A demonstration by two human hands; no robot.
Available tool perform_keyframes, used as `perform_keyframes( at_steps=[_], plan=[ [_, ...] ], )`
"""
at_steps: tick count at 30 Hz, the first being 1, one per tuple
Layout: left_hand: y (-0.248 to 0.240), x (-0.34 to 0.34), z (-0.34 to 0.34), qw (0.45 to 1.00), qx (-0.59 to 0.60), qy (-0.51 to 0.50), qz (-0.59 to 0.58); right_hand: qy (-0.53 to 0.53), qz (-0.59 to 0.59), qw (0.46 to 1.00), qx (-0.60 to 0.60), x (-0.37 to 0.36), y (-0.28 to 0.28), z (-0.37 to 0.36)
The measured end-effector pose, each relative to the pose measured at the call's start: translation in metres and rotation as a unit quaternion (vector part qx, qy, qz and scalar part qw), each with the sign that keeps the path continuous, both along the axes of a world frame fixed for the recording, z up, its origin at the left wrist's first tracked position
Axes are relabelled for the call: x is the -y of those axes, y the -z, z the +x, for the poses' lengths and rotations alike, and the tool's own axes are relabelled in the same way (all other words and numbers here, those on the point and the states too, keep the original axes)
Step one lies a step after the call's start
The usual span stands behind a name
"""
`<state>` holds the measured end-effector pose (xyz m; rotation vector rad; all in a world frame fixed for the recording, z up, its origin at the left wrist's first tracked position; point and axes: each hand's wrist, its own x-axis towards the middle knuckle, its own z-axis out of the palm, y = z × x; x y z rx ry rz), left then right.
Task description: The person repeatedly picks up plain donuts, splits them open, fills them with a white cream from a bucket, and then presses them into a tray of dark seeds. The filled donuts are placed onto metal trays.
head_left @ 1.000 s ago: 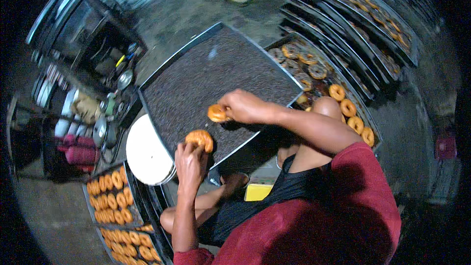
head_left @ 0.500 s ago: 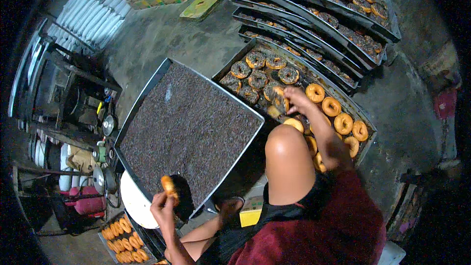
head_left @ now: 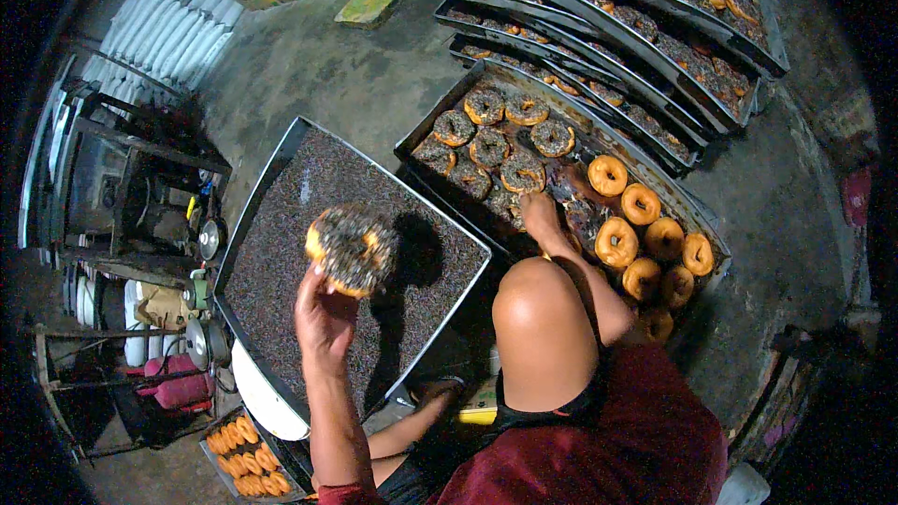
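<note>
My left hand (head_left: 327,313) is raised over a square metal tray (head_left: 248,196) filled with dark chocolate sprinkles. Its fingers grip the edge of a doughnut (head_left: 351,248) whose upper face is covered in sprinkles. My right hand (head_left: 541,213) reaches into a long baking tray (head_left: 440,98), fingers closed at a sprinkled doughnut (head_left: 508,209) that they partly hide. Several sprinkle-coated doughnuts (head_left: 485,106) fill that tray's far left part. Plain golden doughnuts (head_left: 616,241) lie in its right part, some partly in shadow or behind my forearm.
Stacked trays of sprinkled doughnuts (head_left: 645,28) rise beyond the baking tray. A tray of plain doughnuts (head_left: 248,458) lies at lower left, near a white round rim (head_left: 267,393). Pans (head_left: 210,238) and a wooden rack (head_left: 154,262) stand at left. My bare knee (head_left: 547,327) adjoins the baking tray.
My left hand has risen and moved forward over the sprinkles, with the doughnut's coated face now showing. My right hand has moved slightly left and nearer, low in the baking tray.
</note>
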<state>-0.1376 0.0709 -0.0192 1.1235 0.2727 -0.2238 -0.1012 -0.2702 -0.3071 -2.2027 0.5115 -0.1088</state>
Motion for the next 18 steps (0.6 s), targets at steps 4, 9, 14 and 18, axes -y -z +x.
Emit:
perform_keyframes(
  at_steps=[4,9,14,18],
  plan=[
    [0.002,0.047,0.027,0.998,-0.036,0.022,-0.041,-0.091,-0.046,0.994,0.037,-0.003,-0.047,-0.002],
    [0.003,0.099,0.045,0.988,-0.049,0.138,-0.043,-0.073,0.572,0.811,0.101,-0.011,-0.145,-0.004],
    [-0.001,0.146,0.061,0.977,-0.021,0.202,0.065,-0.131,0.762,0.625,0.108,0.017,-0.172,-0.003],
    [-0.016,0.126,0.029,0.955,0.187,0.119,0.195,0.06,0.686,0.716,0.115,0.071,-0.106,-0.02]
  ],
)
